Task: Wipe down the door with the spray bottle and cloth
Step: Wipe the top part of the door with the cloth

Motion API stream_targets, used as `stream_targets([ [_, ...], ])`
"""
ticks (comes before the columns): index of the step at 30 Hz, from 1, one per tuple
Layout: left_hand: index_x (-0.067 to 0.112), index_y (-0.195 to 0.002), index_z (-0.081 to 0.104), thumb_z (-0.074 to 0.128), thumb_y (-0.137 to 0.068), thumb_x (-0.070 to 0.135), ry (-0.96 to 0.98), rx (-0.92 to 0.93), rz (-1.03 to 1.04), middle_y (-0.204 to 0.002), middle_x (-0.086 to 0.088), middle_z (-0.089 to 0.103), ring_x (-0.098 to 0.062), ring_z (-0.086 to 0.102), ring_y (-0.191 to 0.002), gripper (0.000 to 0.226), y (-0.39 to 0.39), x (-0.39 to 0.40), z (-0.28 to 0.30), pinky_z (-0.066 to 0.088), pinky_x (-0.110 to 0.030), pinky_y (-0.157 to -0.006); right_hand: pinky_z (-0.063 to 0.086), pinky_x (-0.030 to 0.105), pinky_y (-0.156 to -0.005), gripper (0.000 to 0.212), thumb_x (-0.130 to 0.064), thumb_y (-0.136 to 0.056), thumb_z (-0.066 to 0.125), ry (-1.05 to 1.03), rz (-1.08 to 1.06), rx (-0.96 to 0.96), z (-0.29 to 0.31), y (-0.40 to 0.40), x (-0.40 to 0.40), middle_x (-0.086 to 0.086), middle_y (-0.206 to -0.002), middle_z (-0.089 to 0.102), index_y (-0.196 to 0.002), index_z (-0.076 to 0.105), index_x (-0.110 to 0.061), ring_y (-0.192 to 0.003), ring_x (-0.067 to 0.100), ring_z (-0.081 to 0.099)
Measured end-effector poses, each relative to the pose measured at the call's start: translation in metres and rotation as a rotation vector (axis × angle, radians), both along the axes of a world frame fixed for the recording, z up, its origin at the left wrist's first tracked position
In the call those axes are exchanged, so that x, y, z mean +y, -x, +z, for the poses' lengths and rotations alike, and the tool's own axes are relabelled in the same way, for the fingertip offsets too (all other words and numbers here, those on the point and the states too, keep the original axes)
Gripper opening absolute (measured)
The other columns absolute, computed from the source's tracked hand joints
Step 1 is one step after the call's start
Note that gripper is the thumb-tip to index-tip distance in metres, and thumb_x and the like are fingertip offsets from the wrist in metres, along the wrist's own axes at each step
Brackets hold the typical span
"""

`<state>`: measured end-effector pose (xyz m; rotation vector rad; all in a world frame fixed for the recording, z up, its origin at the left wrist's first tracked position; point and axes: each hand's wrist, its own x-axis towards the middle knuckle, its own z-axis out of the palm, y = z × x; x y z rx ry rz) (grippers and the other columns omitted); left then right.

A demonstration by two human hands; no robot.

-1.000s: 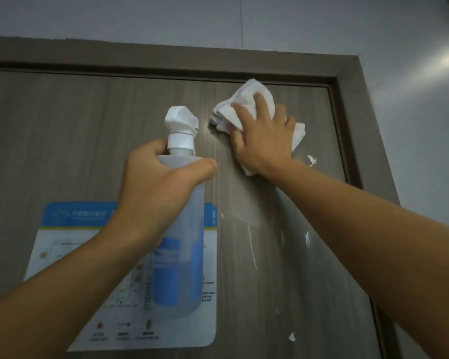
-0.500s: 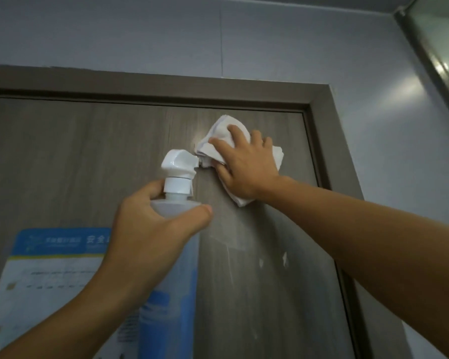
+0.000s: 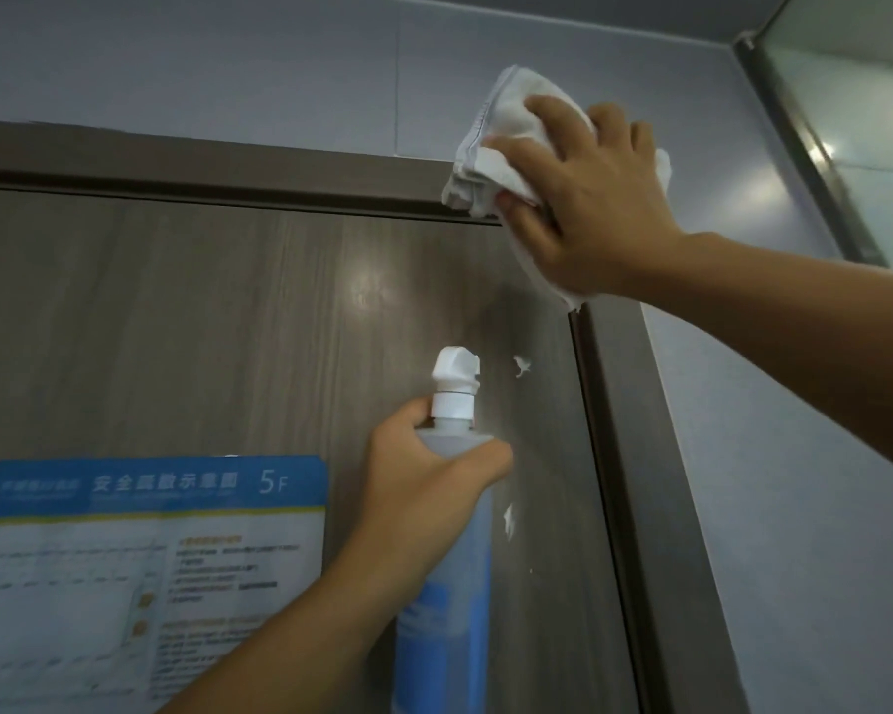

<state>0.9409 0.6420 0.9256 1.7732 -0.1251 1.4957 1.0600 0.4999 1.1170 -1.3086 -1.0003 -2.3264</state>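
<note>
Poster headed "5F" on door; left hand grips spray bottle.

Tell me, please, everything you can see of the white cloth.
The white cloth looks like soft, bunched fabric with a stitched hem on its left edge. The right hand presses it, fingers spread, over the door frame's upper right corner; its top overlaps the wall, and a tail shows below the hand.
</note>
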Motion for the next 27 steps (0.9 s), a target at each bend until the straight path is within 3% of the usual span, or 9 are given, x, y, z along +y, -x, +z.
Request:
stream_targets([
  [3, 0.013, -0.085, 0.065, 0.08, -0.072, 0.008, -0.02, 0.02, -0.012, -0.064, 0.003, 0.061, -0.008, 0.06, -0.057, 0.02, -0.008, -0.005, 0.004, 0.05, -0.019, -0.054, 0.033, 0.057, -0.104, 0.052, -0.059, -0.103, 0.035, 0.027, -0.018, -0.003, -0.001, -0.004, -0.007, 0.012, -0.159, 0.037, -0.149, 0.043, -0.038, -0.13, 0.046, 0.042],
  [5, 0.016, -0.083, 0.065, 0.081, -0.07, 0.01, -0.033, 0.028, 0.014, -0.063, 0.006, 0.062, -0.007, 0.06, -0.057, 0.022, -0.012, -0.006, 0.007, 0.051, -0.022, -0.055, 0.033, 0.058, -0.105, 0.053, -0.059, -0.102, 0.034, 0.045, -0.024, 0.008, -0.003, -0.006, -0.01, 0.012, -0.159, 0.038, -0.149, 0.043, -0.038, -0.13, 0.046, 0.042],
  [8, 0.014, -0.087, 0.068, 0.082, -0.07, 0.01, -0.003, 0.016, 0.019, -0.07, -0.007, 0.067, -0.015, 0.064, -0.062, 0.022, -0.014, -0.008, 0.009, 0.056, -0.031, -0.059, 0.033, 0.058, -0.105, 0.053, -0.06, -0.102, 0.033, 0.063, -0.031, 0.022, -0.006, -0.008, -0.013, 0.012, -0.158, 0.039, -0.149, 0.044, -0.038, -0.13, 0.045, 0.042],
  [10, 0.011, -0.091, 0.069, 0.081, -0.072, 0.01, 0.02, 0.017, 0.003, -0.073, -0.012, 0.068, -0.017, 0.064, -0.063, 0.023, -0.013, -0.01, 0.009, 0.056, -0.031, -0.059, 0.032, 0.058, -0.105, 0.054, -0.06, -0.102, 0.033, 0.069, -0.027, 0.037, -0.007, -0.01, -0.014, 0.011, -0.159, 0.039, -0.149, 0.045, -0.038, -0.13, 0.044, 0.042],
  [15, 0.011, -0.088, 0.069, 0.083, -0.07, 0.011, 0.05, 0.023, -0.007, -0.07, -0.005, 0.067, -0.016, 0.065, -0.062, 0.022, -0.012, -0.018, 0.012, 0.056, -0.03, -0.058, 0.031, 0.058, -0.107, 0.055, -0.061, -0.101, 0.033, 0.08, -0.024, 0.066, -0.008, -0.014, -0.014, 0.01, -0.159, 0.039, -0.15, 0.044, -0.039, -0.132, 0.043, 0.041],
  [19, 0.011, -0.091, 0.071, 0.083, -0.071, 0.012, 0.085, -0.001, -0.034, -0.072, -0.015, 0.069, -0.019, 0.065, -0.063, 0.024, -0.008, -0.029, 0.015, 0.057, -0.034, -0.059, 0.032, 0.058, -0.107, 0.055, -0.061, -0.101, 0.032, 0.078, -0.01, 0.087, -0.009, -0.017, -0.012, 0.01, -0.159, 0.039, -0.15, 0.045, -0.039, -0.132, 0.043, 0.042],
  [23, 0.012, -0.089, 0.07, 0.082, -0.073, 0.014, 0.118, 0.003, -0.035, -0.063, -0.002, 0.065, -0.012, 0.063, -0.053, 0.019, 0.0, -0.035, 0.013, 0.054, -0.027, -0.049, 0.035, 0.058, -0.104, 0.054, -0.06, -0.102, 0.033, 0.081, 0.0, 0.103, -0.014, -0.019, -0.011, 0.01, -0.158, 0.041, -0.149, 0.046, -0.038, -0.129, 0.044, 0.045],
  [27, 0.01, -0.084, 0.07, 0.082, -0.073, 0.013, 0.061, 0.058, 0.029, -0.062, -0.004, 0.067, -0.01, 0.063, -0.051, 0.016, 0.02, -0.033, -0.012, 0.052, -0.021, -0.046, 0.034, 0.057, -0.106, 0.054, -0.06, -0.102, 0.033, 0.107, 0.011, 0.122, -0.029, -0.024, -0.008, 0.009, -0.158, 0.04, -0.149, 0.046, -0.039, -0.13, 0.042, 0.044],
])
